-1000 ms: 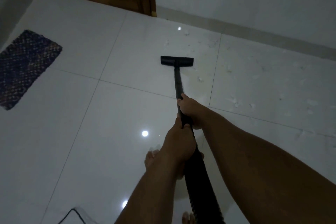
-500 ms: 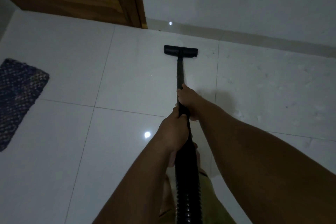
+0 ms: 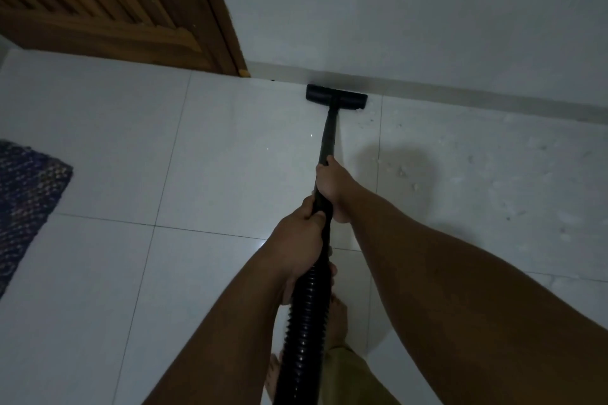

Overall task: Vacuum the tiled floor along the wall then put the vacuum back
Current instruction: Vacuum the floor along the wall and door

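Observation:
The black vacuum wand [image 3: 329,131] runs from my hands to its flat floor head [image 3: 336,97], which lies against the skirting at the foot of the white wall [image 3: 427,26]. My right hand [image 3: 332,187] grips the wand higher up. My left hand [image 3: 301,240] grips it just behind, where the ribbed black hose [image 3: 304,332] begins. The white tiled floor [image 3: 230,158] carries pale specks of debris [image 3: 493,187] to the right of the head. The vacuum body is out of view.
A brown wooden door [image 3: 108,6] stands at the upper left, its frame meeting the wall left of the floor head. A dark woven mat [image 3: 26,200] lies at the left edge. My bare feet [image 3: 339,319] show under the hose.
The floor head has slid forward across the tile from mid-floor until it rests against the skirting. Both hands kept their grip, and the view moved closer to the wall.

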